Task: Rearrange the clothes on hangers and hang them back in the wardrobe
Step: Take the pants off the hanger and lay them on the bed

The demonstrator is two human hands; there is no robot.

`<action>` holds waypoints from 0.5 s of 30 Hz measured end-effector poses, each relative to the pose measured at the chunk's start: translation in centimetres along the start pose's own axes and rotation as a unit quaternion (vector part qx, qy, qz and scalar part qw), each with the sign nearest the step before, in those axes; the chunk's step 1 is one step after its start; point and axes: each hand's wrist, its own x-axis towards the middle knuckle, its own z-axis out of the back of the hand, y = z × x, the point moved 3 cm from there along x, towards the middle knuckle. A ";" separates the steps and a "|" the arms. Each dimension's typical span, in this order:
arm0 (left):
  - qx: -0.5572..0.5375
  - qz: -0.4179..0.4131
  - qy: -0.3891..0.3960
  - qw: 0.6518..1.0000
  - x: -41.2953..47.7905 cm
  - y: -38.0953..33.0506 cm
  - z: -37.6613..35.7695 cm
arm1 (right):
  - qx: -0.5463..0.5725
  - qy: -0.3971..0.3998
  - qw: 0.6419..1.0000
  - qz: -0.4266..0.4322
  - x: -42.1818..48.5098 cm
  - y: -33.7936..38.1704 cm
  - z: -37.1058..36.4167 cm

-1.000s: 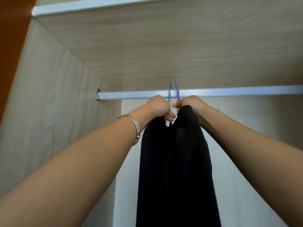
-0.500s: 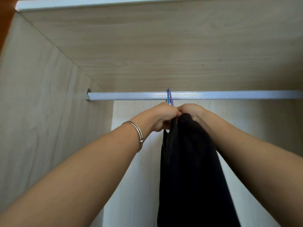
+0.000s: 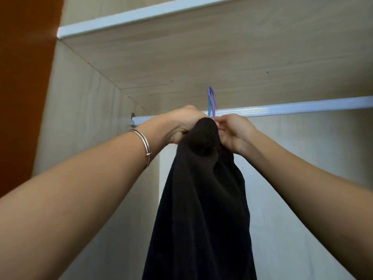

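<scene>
Black garment (image 3: pixel 201 199) is bunched at its top between clenched left hand (image 3: pixel 181 126) and right hand (image 3: pixel 236 134).

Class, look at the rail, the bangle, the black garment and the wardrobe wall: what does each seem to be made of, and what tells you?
Rail: likely aluminium, pale silvery with lengthwise ridges.
Bangle: polished metal, perhaps silver; it shines.
Garment: soft knit or fleece, matte black, with a ribbed edge on top.
Wardrobe wall: wood-grain board, probably laminate, pale and smooth.
</scene>
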 end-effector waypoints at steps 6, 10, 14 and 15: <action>0.059 0.108 0.063 0.990 -5.9 3.2 0.8 | -0.152 0.029 0.985 0.077 -5.4 -3.2 -1.5; 0.056 0.121 0.007 0.991 -11.5 5.3 1.7 | -0.288 -0.006 0.934 0.214 -9.7 -3.7 -1.7; 0.054 0.152 -0.049 0.986 -17.1 5.9 3.7 | -0.304 0.119 0.925 0.193 -11.3 -6.1 -3.5; 0.066 0.157 -0.056 0.984 -18.6 5.9 4.0 | -0.329 0.182 0.913 0.157 -11.6 -7.2 -4.2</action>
